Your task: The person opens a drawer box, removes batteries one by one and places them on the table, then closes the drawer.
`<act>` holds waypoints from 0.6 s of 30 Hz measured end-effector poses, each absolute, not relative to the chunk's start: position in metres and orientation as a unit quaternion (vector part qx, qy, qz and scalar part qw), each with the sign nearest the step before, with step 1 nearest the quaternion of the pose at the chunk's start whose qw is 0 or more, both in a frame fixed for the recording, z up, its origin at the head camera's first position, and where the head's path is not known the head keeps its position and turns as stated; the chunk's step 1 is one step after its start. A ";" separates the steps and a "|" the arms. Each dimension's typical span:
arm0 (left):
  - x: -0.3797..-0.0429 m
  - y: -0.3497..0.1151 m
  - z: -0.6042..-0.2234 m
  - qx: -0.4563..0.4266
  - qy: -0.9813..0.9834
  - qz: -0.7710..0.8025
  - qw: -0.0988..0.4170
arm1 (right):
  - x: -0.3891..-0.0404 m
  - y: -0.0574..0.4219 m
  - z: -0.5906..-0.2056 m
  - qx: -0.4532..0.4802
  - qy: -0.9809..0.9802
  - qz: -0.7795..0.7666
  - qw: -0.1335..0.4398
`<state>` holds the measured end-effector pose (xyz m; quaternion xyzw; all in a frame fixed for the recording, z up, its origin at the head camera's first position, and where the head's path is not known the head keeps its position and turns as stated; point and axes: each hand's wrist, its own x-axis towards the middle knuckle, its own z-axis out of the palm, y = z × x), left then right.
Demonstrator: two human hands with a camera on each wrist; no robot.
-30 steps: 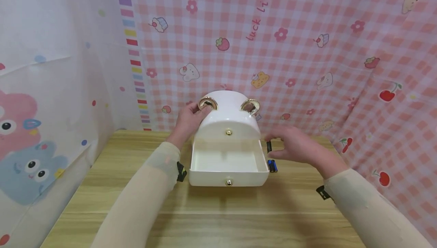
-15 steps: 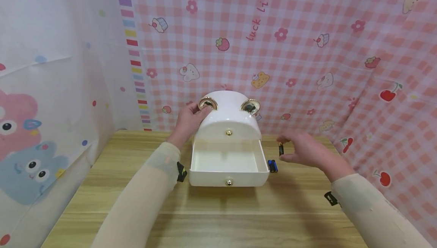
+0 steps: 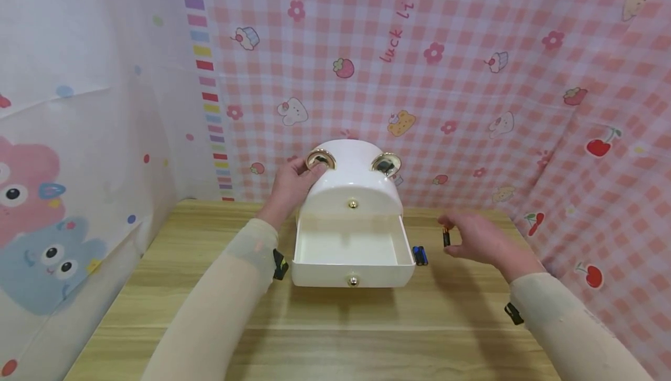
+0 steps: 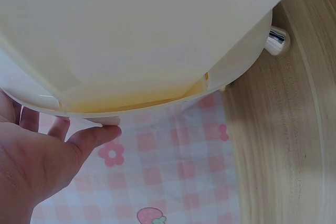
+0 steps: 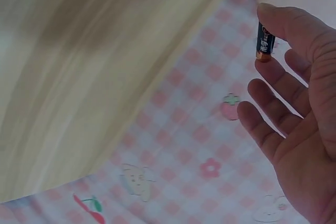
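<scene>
A white drawer box (image 3: 347, 165) with two gold-rimmed rings on top stands at the back of the table. My left hand (image 3: 290, 190) grips its upper left side by the ring; the left wrist view shows thumb and fingers at the box's edge. Its lower drawer (image 3: 325, 275) is pulled out, with nothing visible inside. To the right of the box, my right hand (image 3: 476, 241) pinches a black battery with a copper end (image 5: 265, 41) between thumb and index finger, while the other fingers are spread. Beside the drawer lie blue-and-black batteries (image 3: 420, 256), close together.
The wood-grain table (image 3: 335, 334) ends at the back against a pink checked cloth (image 3: 314, 90). A white cartoon-print cloth (image 3: 126, 154) hangs on the left. The upper drawer has a gold knob (image 3: 353, 204) and is closed.
My right hand has moved rightward and slightly toward me, away from the box, carrying the battery. The left hand keeps its hold; the box and the blue-and-black batteries have stayed put.
</scene>
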<state>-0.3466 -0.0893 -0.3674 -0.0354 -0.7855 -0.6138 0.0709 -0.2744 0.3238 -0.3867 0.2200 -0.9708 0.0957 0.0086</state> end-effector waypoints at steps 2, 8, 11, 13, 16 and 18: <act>-0.346 -0.089 -0.367 -0.034 -0.786 -0.613 0.070 | -0.276 0.327 -0.391 0.212 -0.972 0.098 -0.003; -0.346 -0.088 -0.368 -0.034 -0.784 -0.616 0.070 | -0.281 0.333 -0.406 0.201 -0.975 0.095 -0.020; -0.346 -0.088 -0.368 -0.034 -0.784 -0.615 0.074 | -0.282 0.334 -0.412 0.201 -0.975 0.093 -0.021; -0.346 -0.089 -0.368 -0.033 -0.786 -0.613 0.077 | -0.283 0.333 -0.415 0.200 -0.975 0.092 -0.022; -0.345 -0.088 -0.367 -0.031 -0.786 -0.613 0.080 | -0.284 0.333 -0.419 0.195 -0.976 0.093 -0.031; -0.344 -0.088 -0.367 -0.029 -0.786 -0.612 0.081 | -0.285 0.333 -0.421 0.189 -0.977 0.095 -0.038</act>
